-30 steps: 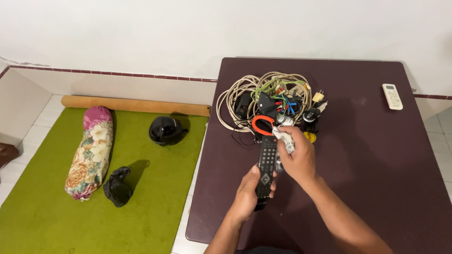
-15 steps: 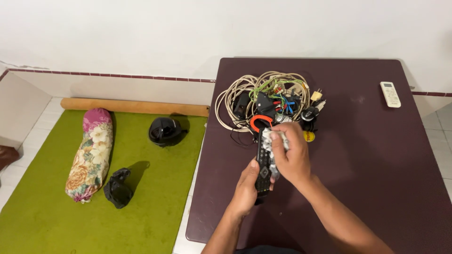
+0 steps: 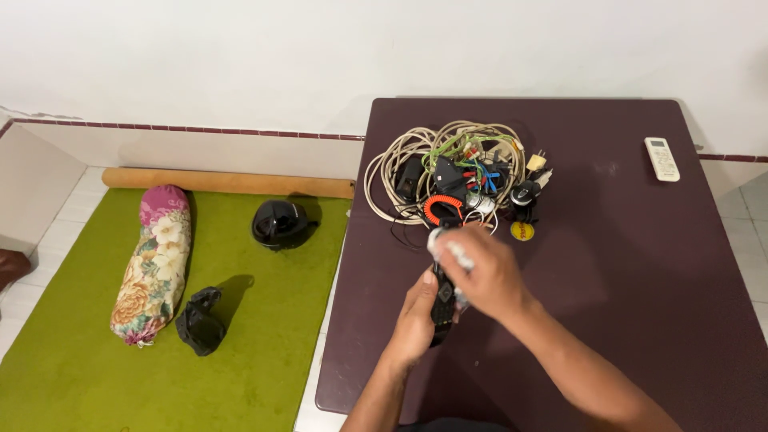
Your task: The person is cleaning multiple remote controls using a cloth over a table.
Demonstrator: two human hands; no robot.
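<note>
My left hand (image 3: 414, 322) grips the lower end of a long black remote control (image 3: 442, 298) over the dark purple table (image 3: 624, 264). My right hand (image 3: 486, 276) is closed on a crumpled white cloth (image 3: 445, 245) and presses it onto the remote's button face, covering most of it. Just beyond the hands lies a tangle of cream cables (image 3: 448, 168) with black adapters, plugs and an orange coiled cord (image 3: 441, 205).
A white remote (image 3: 662, 158) lies at the table's far right. A yellow round tag (image 3: 522, 231) lies by the cables. On the green mat (image 3: 160, 320) to the left are a floral bolster (image 3: 156, 260), a black helmet (image 3: 280, 222), a black bag (image 3: 199, 320) and a rolled mat (image 3: 228, 181).
My right hand with the cloth has slid from the remote's far end toward me and left along its face. The left hand keeps its hold.
</note>
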